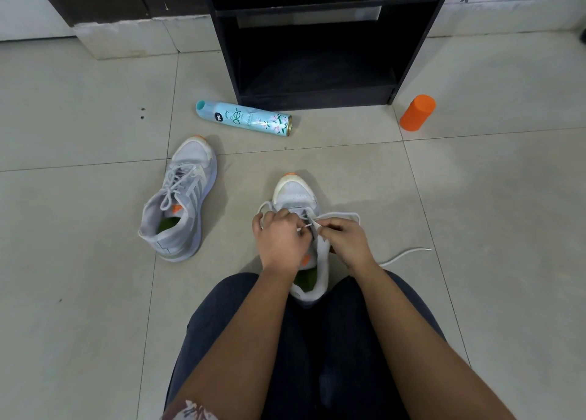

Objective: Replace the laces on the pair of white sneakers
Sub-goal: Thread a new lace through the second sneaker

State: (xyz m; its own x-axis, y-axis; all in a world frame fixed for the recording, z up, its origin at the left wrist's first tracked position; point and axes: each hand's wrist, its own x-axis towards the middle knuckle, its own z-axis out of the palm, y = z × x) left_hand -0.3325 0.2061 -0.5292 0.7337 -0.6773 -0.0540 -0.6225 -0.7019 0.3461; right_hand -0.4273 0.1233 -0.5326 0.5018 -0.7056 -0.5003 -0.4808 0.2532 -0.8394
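In the middle of the grey tiled floor (475,229), between my knees, stands the white mesh sneaker with orange toe tip (295,196). My left hand (280,239) and right hand (347,240) both pinch its flat white lace (345,213). The second white sneaker (184,197) lies apart, further left.

The spray can (244,119) lying on the floor reads "aer" and "99".

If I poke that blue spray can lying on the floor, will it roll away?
Probably yes: the spray can is round and lies on its side on smooth floor tiles. Pushed away from you, it would likely bump the black shelf unit just behind it and stop. It looks like hard metal, so it shouldn't squash.
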